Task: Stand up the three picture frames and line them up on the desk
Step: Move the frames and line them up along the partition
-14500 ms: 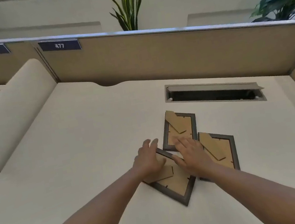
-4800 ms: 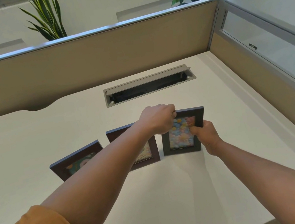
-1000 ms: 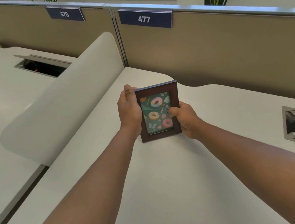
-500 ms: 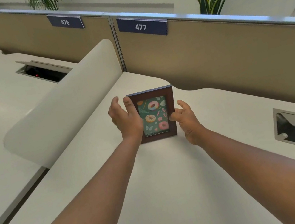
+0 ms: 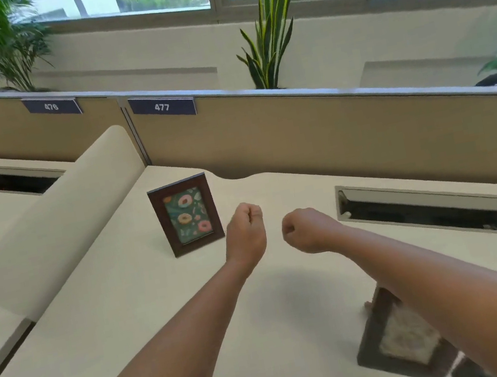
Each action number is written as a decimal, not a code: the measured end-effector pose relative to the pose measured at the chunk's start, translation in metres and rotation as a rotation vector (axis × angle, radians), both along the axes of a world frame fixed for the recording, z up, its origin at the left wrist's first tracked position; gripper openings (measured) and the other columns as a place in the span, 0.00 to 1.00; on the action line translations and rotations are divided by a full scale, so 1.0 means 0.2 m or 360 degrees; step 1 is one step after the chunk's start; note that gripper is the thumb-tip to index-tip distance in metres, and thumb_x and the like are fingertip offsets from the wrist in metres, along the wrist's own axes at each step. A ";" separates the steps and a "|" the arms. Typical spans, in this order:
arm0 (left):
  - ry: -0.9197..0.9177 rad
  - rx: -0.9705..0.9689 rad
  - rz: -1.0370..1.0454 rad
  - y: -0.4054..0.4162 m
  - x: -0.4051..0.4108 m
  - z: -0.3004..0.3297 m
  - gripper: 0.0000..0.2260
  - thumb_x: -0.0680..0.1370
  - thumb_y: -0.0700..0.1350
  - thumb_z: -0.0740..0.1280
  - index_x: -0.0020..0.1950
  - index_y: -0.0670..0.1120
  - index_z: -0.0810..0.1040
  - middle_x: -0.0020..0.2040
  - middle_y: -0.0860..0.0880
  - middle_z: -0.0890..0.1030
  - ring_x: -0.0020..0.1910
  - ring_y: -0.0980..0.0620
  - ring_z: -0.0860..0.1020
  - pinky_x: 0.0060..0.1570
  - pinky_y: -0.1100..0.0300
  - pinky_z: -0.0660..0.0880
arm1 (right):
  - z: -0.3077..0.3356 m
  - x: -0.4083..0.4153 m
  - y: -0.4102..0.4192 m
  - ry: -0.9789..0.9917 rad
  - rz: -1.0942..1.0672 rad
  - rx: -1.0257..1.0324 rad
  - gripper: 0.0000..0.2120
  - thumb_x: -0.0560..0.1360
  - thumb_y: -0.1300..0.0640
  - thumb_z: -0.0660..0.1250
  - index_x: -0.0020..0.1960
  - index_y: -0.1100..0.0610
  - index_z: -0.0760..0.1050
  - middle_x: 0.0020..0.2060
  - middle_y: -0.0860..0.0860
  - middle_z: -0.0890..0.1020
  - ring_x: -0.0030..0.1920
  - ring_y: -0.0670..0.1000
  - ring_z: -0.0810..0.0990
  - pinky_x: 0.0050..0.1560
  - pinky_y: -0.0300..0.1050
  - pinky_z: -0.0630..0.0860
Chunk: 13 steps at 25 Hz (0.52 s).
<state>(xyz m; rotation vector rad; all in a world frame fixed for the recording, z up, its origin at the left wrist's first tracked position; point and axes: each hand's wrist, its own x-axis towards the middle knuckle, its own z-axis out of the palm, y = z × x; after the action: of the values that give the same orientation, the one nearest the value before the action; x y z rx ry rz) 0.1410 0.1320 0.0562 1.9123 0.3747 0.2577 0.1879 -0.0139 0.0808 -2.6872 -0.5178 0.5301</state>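
A dark brown frame with a donut picture [image 5: 186,215] stands upright on the white desk [image 5: 148,305], near the back left. My left hand [image 5: 245,232] is a closed fist just right of it, not touching it. My right hand [image 5: 306,229] is also a closed fist, further right. Both hold nothing. A second dark frame [image 5: 400,341] stands at the lower right, partly hidden behind my right forearm. A dark corner of another object [image 5: 468,372] shows at the bottom edge; what it is cannot be told.
A tan partition [image 5: 330,130] with a label reading 477 [image 5: 161,107] closes the desk's back. An open cable slot [image 5: 437,211] lies at the right. A curved white divider [image 5: 57,222] borders the left. Plants [image 5: 270,35] stand behind the partition.
Both hands have let go of the donut frame and moved right, closing into fists. The frame now stands alone. The view has lifted and turned right, showing the second frame.
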 end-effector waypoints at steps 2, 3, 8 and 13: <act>0.0134 0.0043 -0.0324 -0.20 -0.06 0.07 0.08 0.83 0.47 0.60 0.48 0.48 0.76 0.37 0.53 0.77 0.36 0.53 0.74 0.34 0.58 0.70 | 0.08 -0.11 -0.23 -0.0183 -0.0047 -0.0234 0.09 0.76 0.58 0.57 0.44 0.50 0.76 0.42 0.49 0.80 0.41 0.53 0.79 0.38 0.48 0.78; 0.0203 0.0108 -0.0506 -0.30 -0.09 0.11 0.07 0.82 0.47 0.61 0.48 0.49 0.77 0.37 0.52 0.79 0.36 0.52 0.75 0.35 0.57 0.71 | 0.10 -0.17 -0.35 -0.0261 -0.0100 -0.0287 0.09 0.76 0.57 0.57 0.44 0.49 0.75 0.41 0.48 0.79 0.39 0.52 0.78 0.34 0.46 0.74; 0.0350 0.0436 -0.1203 -0.71 -0.24 0.25 0.08 0.81 0.44 0.64 0.54 0.46 0.83 0.49 0.50 0.84 0.49 0.52 0.81 0.52 0.52 0.81 | 0.14 -0.47 -0.80 -0.0551 -0.0387 -0.0172 0.09 0.79 0.53 0.58 0.43 0.47 0.74 0.37 0.47 0.78 0.35 0.47 0.74 0.30 0.44 0.66; 0.0455 0.0782 -0.1647 -0.92 -0.36 0.26 0.14 0.84 0.48 0.62 0.66 0.45 0.78 0.61 0.45 0.82 0.60 0.45 0.80 0.53 0.54 0.78 | 0.03 -0.67 -0.98 -0.0587 -0.0486 0.0034 0.09 0.80 0.53 0.58 0.47 0.50 0.76 0.40 0.48 0.80 0.39 0.49 0.78 0.39 0.50 0.79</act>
<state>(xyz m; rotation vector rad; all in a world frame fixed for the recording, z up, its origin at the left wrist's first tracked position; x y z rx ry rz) 0.0700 -0.0518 0.1080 2.3643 -0.5659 -0.6680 0.0547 -0.2092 0.0875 -2.7806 -0.1934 -0.0565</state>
